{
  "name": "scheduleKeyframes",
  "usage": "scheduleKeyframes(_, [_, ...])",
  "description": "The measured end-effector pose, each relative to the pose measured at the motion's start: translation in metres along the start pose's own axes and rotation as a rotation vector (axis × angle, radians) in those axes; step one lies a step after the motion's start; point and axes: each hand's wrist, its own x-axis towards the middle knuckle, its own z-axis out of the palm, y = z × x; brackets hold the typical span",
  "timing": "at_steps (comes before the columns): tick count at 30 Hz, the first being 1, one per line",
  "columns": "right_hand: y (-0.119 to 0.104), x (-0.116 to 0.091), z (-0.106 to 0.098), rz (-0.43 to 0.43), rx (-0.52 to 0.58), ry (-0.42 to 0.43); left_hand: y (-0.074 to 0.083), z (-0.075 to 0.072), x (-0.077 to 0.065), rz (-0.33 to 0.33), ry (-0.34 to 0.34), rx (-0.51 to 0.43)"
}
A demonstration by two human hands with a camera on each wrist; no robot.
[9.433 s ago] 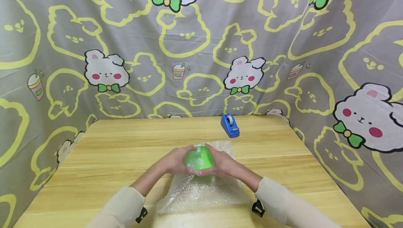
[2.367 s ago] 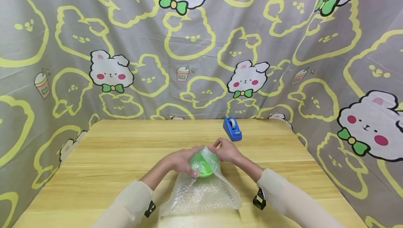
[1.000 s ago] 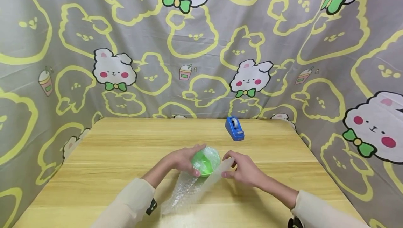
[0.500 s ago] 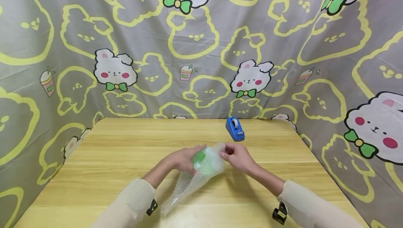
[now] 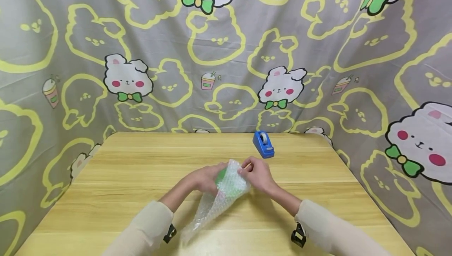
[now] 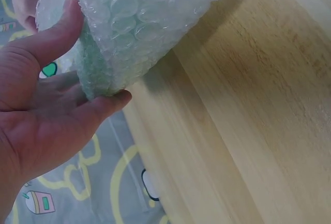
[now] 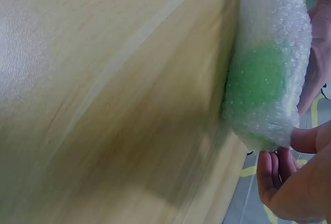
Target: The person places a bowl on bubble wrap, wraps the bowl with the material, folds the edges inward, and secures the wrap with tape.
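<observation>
A green bowl (image 5: 221, 175) sits within a sheet of bubble wrap (image 5: 220, 205) near the middle of the wooden table. My left hand (image 5: 204, 179) holds the bowl from its left side; in the left wrist view, thumb and fingers grip the wrapped rim (image 6: 98, 74). The wrap covers most of the bowl, and a folded tail runs toward the table's front left. On the far right side, my right hand (image 5: 258, 173) pinches the edge of the wrap. The right wrist view has green (image 7: 258, 74) showing through the bubbles, above the right hand's fingertips (image 7: 266, 169).
Behind the hands, toward the back right of the table (image 5: 141, 158), stands a blue tape dispenser (image 5: 263, 144) with a roll in it. A grey curtain (image 5: 169, 103) printed with cartoon rabbits surrounds the table's back and sides.
My right hand has brought the right flap of wrap up and leftward over the bowl, whose green inside was exposed before. The left hand keeps its hold on the bowl's left side.
</observation>
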Motion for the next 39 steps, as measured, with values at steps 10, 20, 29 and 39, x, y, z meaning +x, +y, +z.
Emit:
scheduleKeyframes(10, [-0.002, 0.0, 0.002, 0.042, -0.011, 0.017, -0.005, -0.011, 0.003, -0.002, -0.158, -0.271])
scheduleKeyframes(20, [0.0, 0.001, 0.004, 0.02, -0.016, 0.015, -0.012, -0.024, 0.003, -0.073, -0.245, -0.371])
scheduleKeyframes(29, [-0.001, 0.001, 0.003, 0.052, -0.007, 0.017, 0.007, -0.007, -0.001, -0.111, -0.096, -0.273])
scheduleKeyframes(39, [0.0, 0.004, 0.003, 0.076, 0.006, 0.021, 0.016, 0.008, -0.003, -0.08, 0.048, -0.192])
